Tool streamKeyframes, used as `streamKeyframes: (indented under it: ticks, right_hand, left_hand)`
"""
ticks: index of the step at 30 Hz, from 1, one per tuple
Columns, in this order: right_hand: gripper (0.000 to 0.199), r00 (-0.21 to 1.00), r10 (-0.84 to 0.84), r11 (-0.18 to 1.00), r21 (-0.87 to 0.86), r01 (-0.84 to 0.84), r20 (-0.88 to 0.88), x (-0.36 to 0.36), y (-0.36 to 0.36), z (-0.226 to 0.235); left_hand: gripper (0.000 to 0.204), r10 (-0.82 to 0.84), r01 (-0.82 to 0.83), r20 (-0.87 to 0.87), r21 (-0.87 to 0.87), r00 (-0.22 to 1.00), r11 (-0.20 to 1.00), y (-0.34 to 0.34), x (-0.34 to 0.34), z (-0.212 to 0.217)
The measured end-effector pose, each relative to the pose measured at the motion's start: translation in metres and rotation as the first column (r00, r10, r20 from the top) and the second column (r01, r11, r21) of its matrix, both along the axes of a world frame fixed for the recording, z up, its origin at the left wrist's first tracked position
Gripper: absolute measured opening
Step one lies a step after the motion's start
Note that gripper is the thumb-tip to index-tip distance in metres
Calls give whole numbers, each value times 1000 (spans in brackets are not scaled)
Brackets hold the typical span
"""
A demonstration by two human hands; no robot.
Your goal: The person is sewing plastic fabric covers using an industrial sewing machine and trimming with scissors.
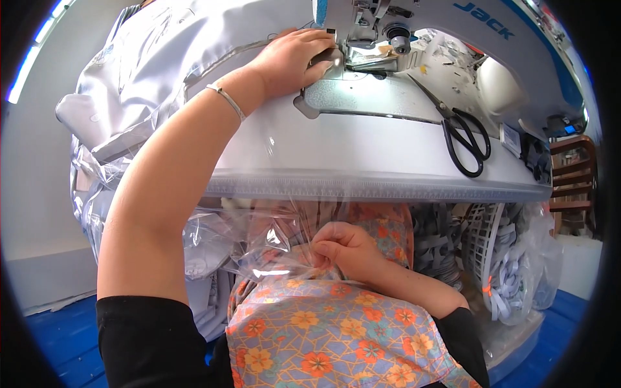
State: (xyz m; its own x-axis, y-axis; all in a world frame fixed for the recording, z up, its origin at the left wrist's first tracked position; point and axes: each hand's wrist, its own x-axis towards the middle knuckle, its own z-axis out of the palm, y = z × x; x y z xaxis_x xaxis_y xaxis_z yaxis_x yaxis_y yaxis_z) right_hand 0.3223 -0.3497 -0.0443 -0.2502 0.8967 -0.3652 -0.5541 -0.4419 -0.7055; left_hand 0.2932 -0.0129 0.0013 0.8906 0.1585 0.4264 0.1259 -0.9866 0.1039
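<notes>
Left hand [294, 61]: laid palm-down on pale grey fabric [194, 58], fingers [320, 44] extended flat, released, their tips just beside the presser foot [362, 48] of the sewing machine [453, 26]. The fabric spreads away from the fingers to the left and hangs off the surface's left end; its seam edge runs lengthwise from the fingertips back towards the wrist, pointing at the needle area.

Right hand [346, 249]: below the front edge of the surface [362, 152], fingers clenched on a bunch of clear plastic film [272, 242] over the lap; the film rises from the fingers to the surface edge.

Black scissors [462, 132] lie well right of the left fingers, blades pointing towards the machine, handles towards the person.

Surface: pale grey. Floor [58, 336]: blue. Wall: plain, light. Bundled grey strips [511, 278] hang at lower right.
</notes>
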Motion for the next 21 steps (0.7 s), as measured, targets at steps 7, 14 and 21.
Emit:
streamKeyframes:
  ticks: [7, 14, 21]
  right_hand:
    - [10, 999, -51, 982, 185, 48, 10, -4, 3, -6]
    - [12, 995, 7, 998, -59, -2, 95, 8, 9, 0]
    - [14, 995, 97, 983, 156, -100, 28, -13, 5, -10]
  left_hand:
    - [39, 202, -233, -325, -57, 924, 971, 4, 20, 27]
    - [49, 289, -299, -279, 4, 916, 954, -20, -46, 92]
    - [66, 879, -941, 453, -211, 147, 266, -81, -423, 5]
